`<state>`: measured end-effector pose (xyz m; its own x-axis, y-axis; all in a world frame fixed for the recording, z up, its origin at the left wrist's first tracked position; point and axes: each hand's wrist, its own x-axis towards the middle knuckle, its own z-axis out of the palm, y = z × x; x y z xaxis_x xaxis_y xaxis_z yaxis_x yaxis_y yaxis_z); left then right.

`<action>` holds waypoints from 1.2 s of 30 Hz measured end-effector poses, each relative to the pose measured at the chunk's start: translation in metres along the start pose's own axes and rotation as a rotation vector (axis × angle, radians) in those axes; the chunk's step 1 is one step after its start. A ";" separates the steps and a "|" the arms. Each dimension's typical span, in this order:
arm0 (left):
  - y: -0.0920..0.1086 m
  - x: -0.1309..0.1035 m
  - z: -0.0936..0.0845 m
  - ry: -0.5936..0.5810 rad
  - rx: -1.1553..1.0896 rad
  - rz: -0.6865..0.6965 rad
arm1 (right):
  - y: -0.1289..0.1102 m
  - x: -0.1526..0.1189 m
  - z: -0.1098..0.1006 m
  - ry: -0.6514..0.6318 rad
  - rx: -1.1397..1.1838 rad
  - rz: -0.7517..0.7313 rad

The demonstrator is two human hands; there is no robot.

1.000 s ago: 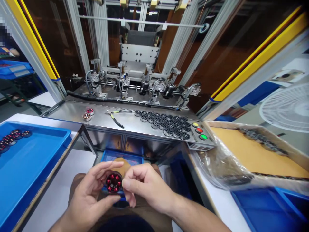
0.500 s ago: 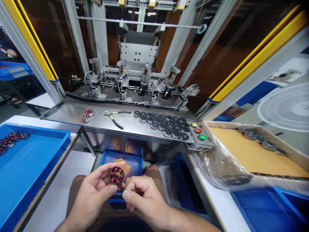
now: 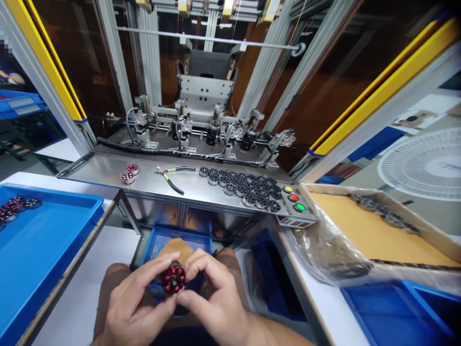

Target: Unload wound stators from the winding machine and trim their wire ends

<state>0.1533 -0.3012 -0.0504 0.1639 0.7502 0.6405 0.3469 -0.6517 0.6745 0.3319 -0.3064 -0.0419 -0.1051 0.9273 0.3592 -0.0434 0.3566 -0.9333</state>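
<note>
A round black part with red windings (image 3: 173, 277) is held up over my lap, tilted, its open face towards me. My left hand (image 3: 140, 298) grips it from the left, between thumb and fingers. On its right side my right hand (image 3: 214, 293) is closed, thumb and fingertips at the part's lower right edge; whatever small thing they pinch is too small to make out. Two similar wound parts (image 3: 128, 176) lie at the left of the metal ledge (image 3: 104, 168). Pliers (image 3: 171, 179) rest to their right, beside many black unwound parts (image 3: 248, 185).
A blue tray (image 3: 54, 230) with several wound parts stands at left. Yellow, red and green buttons (image 3: 294, 197) sit at the ledge's right end. Behind are machine fixtures (image 3: 183, 127). At right are a cardboard box (image 3: 345, 230) and a fan (image 3: 428, 163). Below, a blue bin (image 3: 205, 241) holds brown paper.
My left hand has tilted the wound part, which now shows more of its side. My right hand has moved left and up against it, its fingers now at the part's edge.
</note>
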 end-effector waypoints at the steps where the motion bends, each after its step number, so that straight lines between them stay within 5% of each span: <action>1: 0.001 0.000 0.000 0.009 -0.024 -0.013 | 0.000 0.000 0.002 0.006 0.013 0.006; 7: 0.007 0.005 0.003 0.024 -0.467 -0.549 | 0.003 -0.005 0.014 0.087 0.097 0.067; 9: 0.007 0.009 0.003 0.022 -0.545 -0.613 | 0.004 -0.006 0.015 0.081 0.100 0.061; 16: 0.009 0.006 0.005 0.108 -0.176 -0.263 | 0.001 -0.001 0.017 0.037 0.122 0.032; 25: 0.010 0.002 0.006 0.208 -0.233 -0.372 | 0.011 0.004 0.031 0.112 0.279 0.221; 32: 0.009 0.003 0.002 0.162 -0.157 -0.310 | 0.008 0.010 0.027 0.091 0.199 0.021; 36: 0.009 0.001 0.004 0.144 -0.098 -0.261 | 0.006 0.015 0.029 0.173 0.280 0.161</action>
<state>0.1604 -0.3060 -0.0447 -0.0536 0.8748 0.4816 0.2687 -0.4519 0.8507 0.3013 -0.2941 -0.0419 0.0357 0.9832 0.1792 -0.3126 0.1813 -0.9324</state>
